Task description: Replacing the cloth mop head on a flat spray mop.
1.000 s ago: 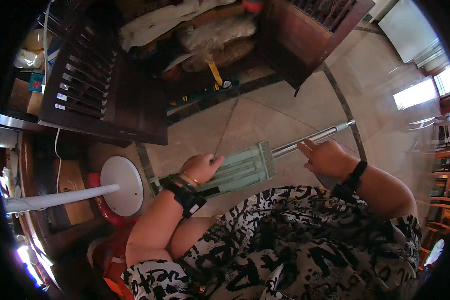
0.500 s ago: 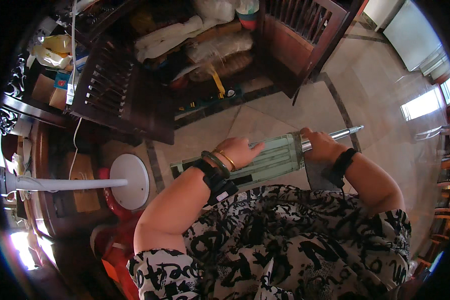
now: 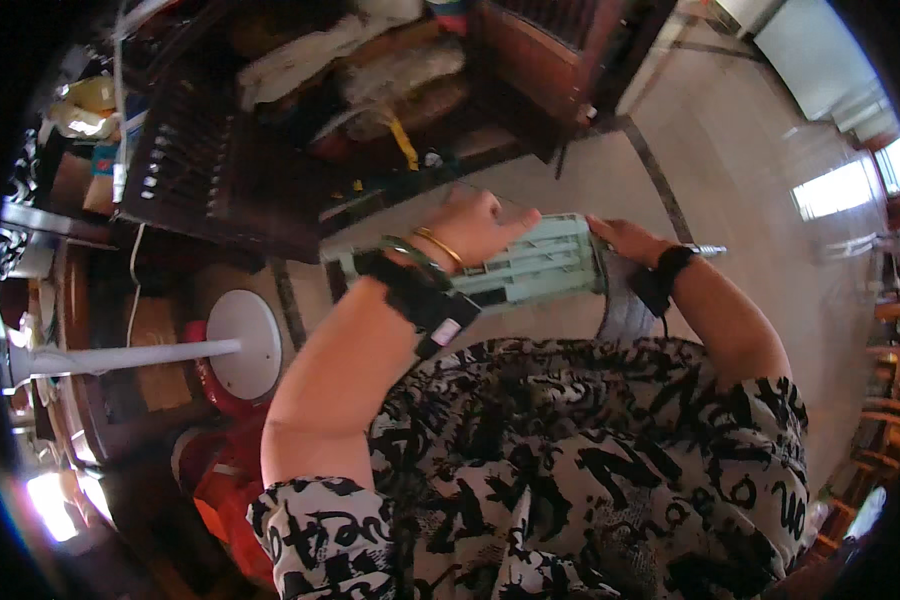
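**Two hands at a pale green case**

A pale green case (image 3: 555,262) with long ridges lies slantwise before the person's patterned shirt (image 3: 590,450), the tiled floor (image 3: 760,290) showing beyond it. Whether something supports it from below cannot be told.

The left hand (image 3: 475,226) is over the upper part of the case, thumb stretched out toward the right along its far edge; the other fingers are curled and blurred, and I cannot tell whether they grip. A gold bracelet (image 3: 438,248) and a black wristband (image 3: 420,300) sit on that arm.

The right hand (image 3: 630,243) is at the case's right end, fingertips at the far corner. Its thumb is hidden, so a clamp cannot be confirmed. Just past the right wrist shows the tip of a metal rod (image 3: 710,250).

Ahead stands a dark wooden cabinet, its slatted left door (image 3: 185,170) and right door (image 3: 550,65) open on plastic-wrapped bundles (image 3: 405,80). To the left is a white stand with a round base (image 3: 248,345).
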`<state>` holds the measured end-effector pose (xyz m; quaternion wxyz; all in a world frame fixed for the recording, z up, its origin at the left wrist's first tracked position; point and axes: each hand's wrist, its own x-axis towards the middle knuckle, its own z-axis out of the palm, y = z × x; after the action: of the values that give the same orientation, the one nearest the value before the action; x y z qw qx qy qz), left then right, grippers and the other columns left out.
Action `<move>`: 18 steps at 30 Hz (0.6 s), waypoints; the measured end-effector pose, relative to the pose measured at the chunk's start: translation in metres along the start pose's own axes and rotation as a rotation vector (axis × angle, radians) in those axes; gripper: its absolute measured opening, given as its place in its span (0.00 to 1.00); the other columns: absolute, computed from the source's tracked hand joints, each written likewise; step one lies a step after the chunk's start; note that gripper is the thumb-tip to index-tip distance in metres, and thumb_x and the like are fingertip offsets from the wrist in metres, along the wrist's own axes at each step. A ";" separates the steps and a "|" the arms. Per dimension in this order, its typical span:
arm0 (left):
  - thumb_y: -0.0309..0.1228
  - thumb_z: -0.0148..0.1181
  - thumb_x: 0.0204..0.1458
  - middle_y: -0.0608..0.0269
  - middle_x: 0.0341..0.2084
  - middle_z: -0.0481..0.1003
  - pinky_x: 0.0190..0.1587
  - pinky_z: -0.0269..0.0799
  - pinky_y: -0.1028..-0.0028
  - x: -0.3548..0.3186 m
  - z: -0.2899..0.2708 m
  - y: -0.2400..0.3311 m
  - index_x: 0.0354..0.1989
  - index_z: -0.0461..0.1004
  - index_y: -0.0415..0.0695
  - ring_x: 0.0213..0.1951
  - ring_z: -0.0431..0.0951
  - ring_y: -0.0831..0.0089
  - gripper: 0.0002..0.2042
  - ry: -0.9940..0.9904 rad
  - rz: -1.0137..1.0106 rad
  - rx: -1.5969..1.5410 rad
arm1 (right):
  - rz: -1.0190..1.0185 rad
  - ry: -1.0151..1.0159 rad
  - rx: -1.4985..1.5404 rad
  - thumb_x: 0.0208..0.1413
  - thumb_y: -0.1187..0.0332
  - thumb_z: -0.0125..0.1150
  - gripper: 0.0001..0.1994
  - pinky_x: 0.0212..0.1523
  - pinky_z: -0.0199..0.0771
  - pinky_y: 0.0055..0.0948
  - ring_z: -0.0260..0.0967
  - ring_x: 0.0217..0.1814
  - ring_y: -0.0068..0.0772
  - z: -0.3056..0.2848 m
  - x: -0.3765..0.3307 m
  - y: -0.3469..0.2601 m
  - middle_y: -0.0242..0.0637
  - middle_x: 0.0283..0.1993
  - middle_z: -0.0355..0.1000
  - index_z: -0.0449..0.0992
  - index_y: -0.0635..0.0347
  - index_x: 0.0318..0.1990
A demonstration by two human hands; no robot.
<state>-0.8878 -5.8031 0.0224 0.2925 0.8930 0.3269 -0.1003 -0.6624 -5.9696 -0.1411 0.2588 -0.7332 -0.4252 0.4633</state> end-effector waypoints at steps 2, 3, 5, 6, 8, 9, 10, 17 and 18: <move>0.58 0.53 0.50 0.38 0.44 0.72 0.52 0.67 0.62 -0.007 -0.014 -0.004 0.47 0.71 0.34 0.49 0.73 0.50 0.33 0.244 0.152 -0.044 | 0.068 0.000 0.019 0.60 0.38 0.37 0.36 0.57 0.59 0.31 0.66 0.53 0.37 -0.006 -0.012 -0.021 0.45 0.52 0.71 0.70 0.67 0.54; 0.56 0.53 0.52 0.40 0.46 0.72 0.53 0.66 0.62 -0.017 -0.031 -0.001 0.47 0.71 0.35 0.51 0.72 0.50 0.31 0.387 0.263 -0.070 | 0.114 0.015 0.047 0.60 0.39 0.37 0.36 0.57 0.59 0.31 0.66 0.53 0.37 -0.012 -0.018 -0.028 0.45 0.52 0.71 0.70 0.66 0.54; 0.47 0.55 0.55 0.46 0.42 0.74 0.52 0.67 0.64 -0.040 -0.057 -0.007 0.50 0.70 0.37 0.47 0.74 0.55 0.25 0.670 0.353 -0.225 | 0.147 0.032 0.105 0.60 0.39 0.38 0.36 0.57 0.59 0.31 0.66 0.53 0.37 -0.017 -0.020 -0.019 0.44 0.53 0.71 0.69 0.66 0.55; 0.43 0.54 0.57 0.51 0.41 0.74 0.50 0.67 0.68 -0.047 -0.071 -0.011 0.51 0.68 0.36 0.44 0.74 0.62 0.22 0.672 0.308 -0.264 | 0.177 0.046 0.159 0.60 0.39 0.38 0.35 0.57 0.59 0.30 0.66 0.54 0.36 -0.021 -0.019 -0.009 0.44 0.53 0.70 0.68 0.65 0.56; 0.41 0.47 0.62 0.59 0.50 0.69 0.59 0.56 0.74 -0.065 -0.071 -0.051 0.54 0.66 0.35 0.53 0.66 0.73 0.22 0.771 0.152 -0.437 | 0.163 0.058 0.190 0.60 0.40 0.38 0.35 0.57 0.59 0.30 0.66 0.54 0.35 -0.019 -0.014 0.001 0.43 0.54 0.70 0.68 0.65 0.57; 0.46 0.48 0.60 0.60 0.45 0.71 0.51 0.63 0.76 -0.076 -0.067 -0.051 0.53 0.67 0.36 0.44 0.70 0.73 0.24 0.725 -0.019 -0.651 | 0.146 0.066 0.214 0.61 0.40 0.38 0.34 0.57 0.58 0.30 0.65 0.55 0.35 -0.020 -0.013 0.005 0.43 0.55 0.70 0.67 0.64 0.58; 0.46 0.45 0.62 0.59 0.52 0.69 0.58 0.58 0.74 -0.081 -0.061 -0.075 0.55 0.66 0.38 0.52 0.68 0.72 0.24 0.623 -0.080 -0.662 | 0.149 0.075 0.221 0.61 0.40 0.38 0.34 0.57 0.58 0.30 0.65 0.55 0.35 -0.020 -0.013 0.004 0.43 0.55 0.70 0.67 0.64 0.58; 0.41 0.42 0.62 0.51 0.49 0.71 0.44 0.77 0.54 -0.097 -0.032 -0.081 0.57 0.62 0.39 0.49 0.74 0.54 0.21 0.168 -0.127 -1.470 | 0.096 0.157 0.088 0.61 0.41 0.38 0.32 0.57 0.60 0.32 0.67 0.54 0.38 -0.021 -0.014 -0.002 0.44 0.52 0.71 0.69 0.61 0.56; 0.39 0.43 0.62 0.51 0.49 0.71 0.43 0.78 0.54 -0.095 -0.031 -0.081 0.56 0.62 0.39 0.48 0.75 0.54 0.19 0.209 -0.094 -1.459 | 0.110 0.207 0.051 0.61 0.42 0.39 0.31 0.56 0.61 0.33 0.68 0.52 0.41 -0.023 -0.017 -0.008 0.46 0.49 0.73 0.72 0.61 0.53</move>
<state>-1.0133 -5.7848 0.0460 0.7747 0.4616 0.3745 0.2157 -0.6483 -5.9795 -0.1173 0.2941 -0.7926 -0.3431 0.4094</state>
